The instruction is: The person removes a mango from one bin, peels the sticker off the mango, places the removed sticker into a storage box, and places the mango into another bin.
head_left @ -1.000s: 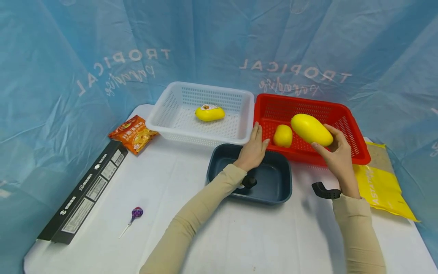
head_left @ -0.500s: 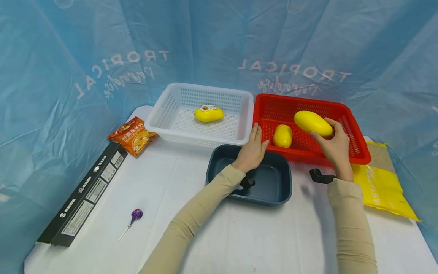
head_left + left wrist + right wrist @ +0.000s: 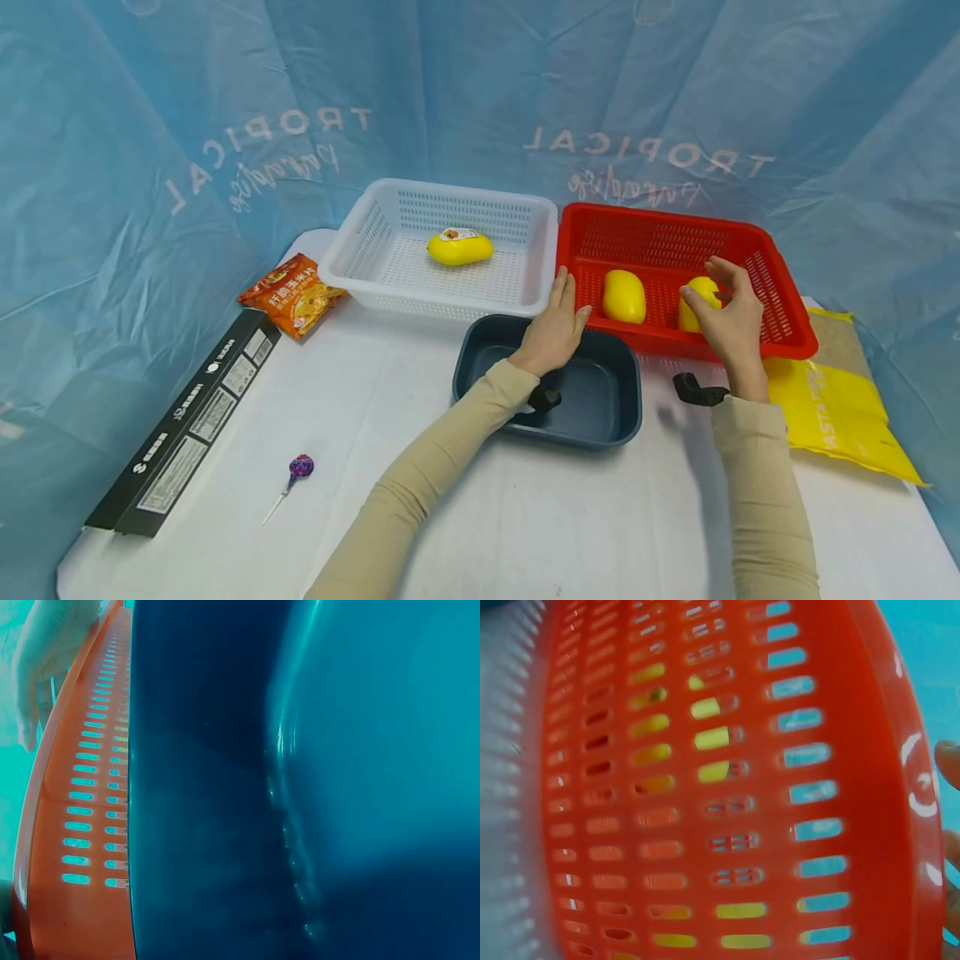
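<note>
In the head view my right hand (image 3: pixel 731 321) hovers over the right part of the red basket (image 3: pixel 667 342), thumb and fingers apart in a loose curve with nothing between them. Just beyond the fingers a yellow mango (image 3: pixel 692 315) lies in the basket, partly covered by the hand. A second mango (image 3: pixel 624 297) lies to its left. My left hand (image 3: pixel 551 333) reaches over the dark blue pan (image 3: pixel 600 392), its straight fingers resting at the red basket's left front rim beside the white basket (image 3: pixel 442 302). In the right wrist view, yellow shows through slots of the red basket's wall (image 3: pixel 862 787).
A mango (image 3: pixel 460 250) with a label lies in the white basket. To the left are an orange snack bag (image 3: pixel 292 296), a long black box (image 3: pixel 187 425) and a purple lollipop (image 3: pixel 300 468). A yellow pasta bag (image 3: pixel 840 408) lies at the right.
My right hand has lowered the mango into the red basket and let go of it. The other mango there has shifted slightly. My left hand has stayed in place.
</note>
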`<state>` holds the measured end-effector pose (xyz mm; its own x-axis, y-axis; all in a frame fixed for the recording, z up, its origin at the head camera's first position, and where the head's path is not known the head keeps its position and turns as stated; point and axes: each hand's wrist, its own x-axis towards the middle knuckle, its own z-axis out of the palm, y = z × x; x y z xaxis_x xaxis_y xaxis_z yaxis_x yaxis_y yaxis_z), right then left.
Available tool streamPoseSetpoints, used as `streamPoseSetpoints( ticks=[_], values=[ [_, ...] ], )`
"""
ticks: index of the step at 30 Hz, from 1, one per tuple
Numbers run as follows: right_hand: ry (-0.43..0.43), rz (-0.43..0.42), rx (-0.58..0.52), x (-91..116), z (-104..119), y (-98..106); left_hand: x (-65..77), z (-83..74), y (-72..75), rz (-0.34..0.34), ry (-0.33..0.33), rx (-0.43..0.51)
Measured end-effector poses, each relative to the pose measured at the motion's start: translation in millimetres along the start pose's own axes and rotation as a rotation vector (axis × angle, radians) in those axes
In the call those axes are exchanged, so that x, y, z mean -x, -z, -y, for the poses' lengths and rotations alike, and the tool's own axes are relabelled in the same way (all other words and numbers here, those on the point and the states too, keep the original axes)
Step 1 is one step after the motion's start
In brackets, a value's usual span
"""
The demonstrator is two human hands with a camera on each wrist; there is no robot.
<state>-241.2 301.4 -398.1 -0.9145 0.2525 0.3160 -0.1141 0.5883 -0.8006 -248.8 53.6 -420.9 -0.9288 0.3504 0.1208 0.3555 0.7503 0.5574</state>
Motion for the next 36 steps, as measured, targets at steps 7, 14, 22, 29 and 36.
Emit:
streamPoseSetpoints(
  ticks=[7,14,22,29,36],
  values=[
    [0.041,-0.004,0.012,13,3,-3,-0.7,-1.5,0.3,0.009,0.027,0.001],
    [0.056,0.013,0.009,19,5,-5,-1.0,-1.0,1.2,0.018,0.028,0.001],
    [0.062,0.033,0.003,22,4,-8,-1.4,-1.7,1.7,0.030,0.033,0.006],
    [0.081,0.038,-0.027,27,9,-11,-1.7,-1.3,3.3,0.031,0.029,0.063],
    [0.094,0.045,-0.038,35,12,-14,3.5,0.4,7.3,0.051,0.026,0.101]
  ],
)
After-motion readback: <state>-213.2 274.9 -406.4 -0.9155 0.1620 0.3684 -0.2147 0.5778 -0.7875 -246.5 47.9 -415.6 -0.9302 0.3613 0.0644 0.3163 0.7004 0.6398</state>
